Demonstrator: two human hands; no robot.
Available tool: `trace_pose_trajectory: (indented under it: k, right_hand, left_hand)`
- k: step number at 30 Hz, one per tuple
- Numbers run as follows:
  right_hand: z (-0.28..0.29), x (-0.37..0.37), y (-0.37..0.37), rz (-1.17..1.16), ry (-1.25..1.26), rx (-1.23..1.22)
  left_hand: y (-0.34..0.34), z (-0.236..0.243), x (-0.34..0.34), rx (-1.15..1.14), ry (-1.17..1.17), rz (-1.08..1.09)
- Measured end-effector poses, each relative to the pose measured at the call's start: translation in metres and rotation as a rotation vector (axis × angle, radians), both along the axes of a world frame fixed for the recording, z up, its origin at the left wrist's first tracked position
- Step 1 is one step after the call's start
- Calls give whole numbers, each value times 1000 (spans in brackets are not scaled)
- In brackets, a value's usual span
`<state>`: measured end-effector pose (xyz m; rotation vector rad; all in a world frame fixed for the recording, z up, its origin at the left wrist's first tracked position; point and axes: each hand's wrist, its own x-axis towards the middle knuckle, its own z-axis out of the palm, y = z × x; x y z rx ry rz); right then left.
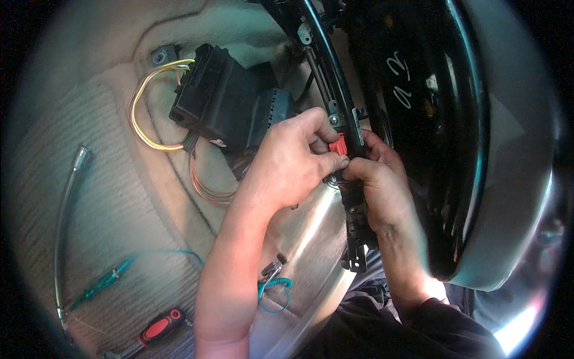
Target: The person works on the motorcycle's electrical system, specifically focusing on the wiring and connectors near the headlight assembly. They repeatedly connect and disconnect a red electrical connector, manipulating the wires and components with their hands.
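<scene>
A small red plastic connector [339, 143] sits against the black metal seat rail [342, 84]. My left hand [293, 152] pinches it between thumb and fingers from the left side. Across the rail, my right hand [385, 179] is closed, its fingers curled behind the rail and its thumb in front, just below the connector; what lies between them is hidden. Thin wires [338, 182] show beneath the two thumbs. To the right of the rail stands the glossy black underside of a tipped seat [418, 137], with white hand-drawn marks.
A black box-shaped module [218, 102] with looped yellow and brown wires [140, 125] lies on the beige carpet [89, 197]. Lower left are a flexible metal shaft [61, 239], a teal probe [110, 278] with a coiled cable [278, 282], and a red-and-black screwdriver [160, 329].
</scene>
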<state>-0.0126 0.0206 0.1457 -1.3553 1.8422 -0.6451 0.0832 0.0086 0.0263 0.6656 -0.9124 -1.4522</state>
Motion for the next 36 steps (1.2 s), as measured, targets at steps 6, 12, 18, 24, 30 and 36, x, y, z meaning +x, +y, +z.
trace_pose_trajectory:
  k: [6, 12, 18, 24, 30, 36]
  right_hand:
    - [-2, 3, 0, -6, 115, -14]
    - [-8, -1, 1, -3, 73, -64]
    - [-4, 1, 2, 4, 88, -32]
    - [-7, 1, 2, 23, 111, -60]
    - [-9, -4, 2, 39, 180, -79]
    - [-10, -1, 6, 26, 223, -92]
  left_hand:
    - [0, 3, -3, 24, 9, -5]
    - [-1, -7, 4, 1, 167, -102]
    - [-2, -20, 12, 42, 514, -284]
    - [-2, -24, 17, 48, 472, -307]
    - [-3, -28, 14, 36, 488, -304]
    - [-5, -31, 12, 56, 425, -271]
